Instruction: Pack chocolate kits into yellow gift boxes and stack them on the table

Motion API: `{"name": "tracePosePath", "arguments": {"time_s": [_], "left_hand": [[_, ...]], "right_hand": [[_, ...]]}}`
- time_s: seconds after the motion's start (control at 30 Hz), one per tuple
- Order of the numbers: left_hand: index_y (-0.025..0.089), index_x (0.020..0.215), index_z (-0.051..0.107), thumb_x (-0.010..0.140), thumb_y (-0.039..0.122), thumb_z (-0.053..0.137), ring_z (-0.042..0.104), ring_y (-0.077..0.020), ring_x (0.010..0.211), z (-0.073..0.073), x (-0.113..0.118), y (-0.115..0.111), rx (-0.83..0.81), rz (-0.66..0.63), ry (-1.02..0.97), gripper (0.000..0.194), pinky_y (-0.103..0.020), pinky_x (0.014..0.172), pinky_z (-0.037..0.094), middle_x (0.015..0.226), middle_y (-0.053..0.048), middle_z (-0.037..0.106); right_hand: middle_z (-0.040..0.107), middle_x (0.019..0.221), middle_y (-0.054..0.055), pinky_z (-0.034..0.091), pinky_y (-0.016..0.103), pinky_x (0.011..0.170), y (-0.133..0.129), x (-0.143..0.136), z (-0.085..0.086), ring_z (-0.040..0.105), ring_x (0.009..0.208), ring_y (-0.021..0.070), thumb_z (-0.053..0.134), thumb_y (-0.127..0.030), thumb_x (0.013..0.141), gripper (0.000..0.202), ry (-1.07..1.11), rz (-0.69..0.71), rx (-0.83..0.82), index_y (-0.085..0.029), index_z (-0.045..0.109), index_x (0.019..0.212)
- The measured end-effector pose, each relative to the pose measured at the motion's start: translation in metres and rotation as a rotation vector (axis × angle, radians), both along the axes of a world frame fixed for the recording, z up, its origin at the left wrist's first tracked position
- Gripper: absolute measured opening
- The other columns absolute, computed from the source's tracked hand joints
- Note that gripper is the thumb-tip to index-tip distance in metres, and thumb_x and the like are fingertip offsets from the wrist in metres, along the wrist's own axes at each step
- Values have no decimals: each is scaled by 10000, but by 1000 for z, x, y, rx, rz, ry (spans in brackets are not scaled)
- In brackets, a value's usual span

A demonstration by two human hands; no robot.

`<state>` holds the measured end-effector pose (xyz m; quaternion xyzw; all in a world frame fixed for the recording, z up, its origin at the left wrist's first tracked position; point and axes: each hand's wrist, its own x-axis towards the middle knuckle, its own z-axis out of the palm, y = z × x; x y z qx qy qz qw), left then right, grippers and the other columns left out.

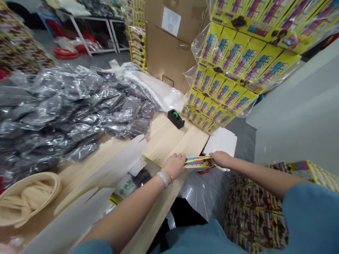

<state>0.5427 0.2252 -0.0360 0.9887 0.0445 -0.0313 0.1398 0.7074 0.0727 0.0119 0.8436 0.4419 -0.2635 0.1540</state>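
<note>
A small yellow box (198, 162) with pink and blue print is held level between my two hands at the table's edge. My left hand (175, 165), with a pale bangle at the wrist, has its fingers closed round the box's left end. On the right end, my right hand (220, 159) grips the box with its fingertips. White sheets (221, 141) lie just beyond my right hand. Left of my left hand are a clear bag with green print (126, 187) and white-and-yellow flat card pieces (106, 169).
Many grey packets in clear plastic (79, 102) cover the table's left side. A black tape dispenser (176, 119) stands mid-table. A round basket (54, 183) holds wooden pieces at lower left. Stacked yellow boxes (227, 70) rise behind, with more boxes (254, 211) at lower right.
</note>
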Motion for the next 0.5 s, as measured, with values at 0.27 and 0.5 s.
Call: {"name": "tracePosePath", "arguments": {"time_s": [0.27, 0.5], "left_hand": [[251, 1230, 340, 734, 307, 521, 478, -250, 919, -7, 26, -12, 17, -220, -33, 530, -370, 743, 384, 1142, -111, 473], [367, 1256, 296, 810, 298, 395, 472, -209, 871, 0, 40, 37, 68, -113, -105, 462, -336, 730, 375, 1126, -66, 476]], "right_hand": [[539, 1057, 164, 433, 333, 710, -24, -15, -34, 558, 850, 245, 647, -232, 576, 881, 288, -243, 57, -125, 192, 1323], [361, 1252, 137, 372, 366, 863, -9, 30, -37, 468, 1015, 225, 501, -395, 718, 678, 212, -368, 620, -186, 233, 1305]]}}
